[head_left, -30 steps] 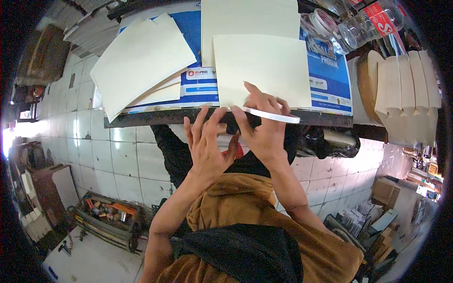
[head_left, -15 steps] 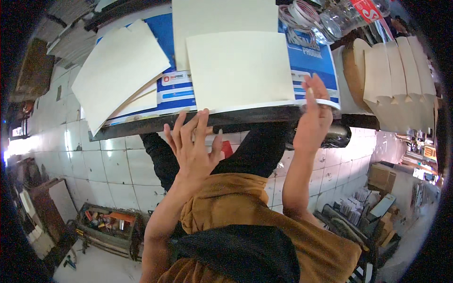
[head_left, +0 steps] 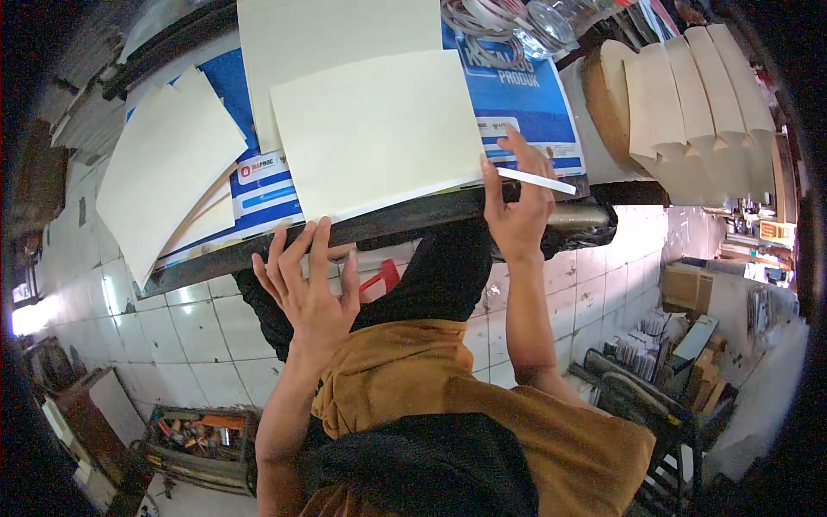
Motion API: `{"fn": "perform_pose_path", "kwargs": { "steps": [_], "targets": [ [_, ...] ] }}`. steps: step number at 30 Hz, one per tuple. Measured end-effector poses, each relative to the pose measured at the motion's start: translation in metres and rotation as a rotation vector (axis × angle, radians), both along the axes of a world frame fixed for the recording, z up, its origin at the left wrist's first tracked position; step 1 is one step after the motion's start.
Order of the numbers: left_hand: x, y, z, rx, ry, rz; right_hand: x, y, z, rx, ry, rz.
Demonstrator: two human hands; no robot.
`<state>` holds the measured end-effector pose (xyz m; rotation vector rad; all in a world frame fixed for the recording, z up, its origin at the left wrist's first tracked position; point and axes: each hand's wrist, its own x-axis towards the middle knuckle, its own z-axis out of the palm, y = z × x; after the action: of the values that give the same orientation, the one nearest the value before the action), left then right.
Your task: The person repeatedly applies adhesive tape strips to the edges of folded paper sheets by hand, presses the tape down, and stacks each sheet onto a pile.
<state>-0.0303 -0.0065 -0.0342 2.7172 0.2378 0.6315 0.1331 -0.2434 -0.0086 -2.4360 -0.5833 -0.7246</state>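
Observation:
A cream sheet of paper (head_left: 379, 129) lies near the table's front edge, over another cream sheet (head_left: 340, 30). My left hand (head_left: 306, 280) has its fingers spread, with the fingertips at the sheet's lower left edge. At the sheet's lower right corner is my right hand (head_left: 524, 202), its thumb touching the corner and its index finger raised. A narrow, flat white strip (head_left: 543, 181) sits between the fingers of that hand and sticks out to the right; its exact kind does not show.
A blue printed sheet (head_left: 534, 99) covers the tabletop under the papers. More cream sheets (head_left: 164, 164) overhang the front left edge. Folded cream stacks (head_left: 659, 103) stand at right. A coiled cable (head_left: 487, 17) and a clear plastic bottle (head_left: 551, 26) lie at the back.
The view has shifted, so the table sits further left. My right hand has come in against the sheet's corner, and the white strip now shows angled across its fingers. My left hand stays at the edge.

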Motion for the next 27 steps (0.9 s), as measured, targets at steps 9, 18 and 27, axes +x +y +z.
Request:
{"fn": "perform_pose_path", "kwargs": {
  "steps": [9,18,27],
  "targets": [
    [-0.002,0.001,0.003,-0.019,0.007,-0.013,0.002,0.001,-0.002,-0.002,-0.025,0.025],
    [0.039,0.009,0.057,0.063,0.117,0.122,-0.04,0.039,0.017,0.008,0.115,0.048],
    [0.078,-0.04,0.037,0.018,0.167,-0.253,-0.072,0.031,0.03,0.735,0.461,0.019]
  ]
}}
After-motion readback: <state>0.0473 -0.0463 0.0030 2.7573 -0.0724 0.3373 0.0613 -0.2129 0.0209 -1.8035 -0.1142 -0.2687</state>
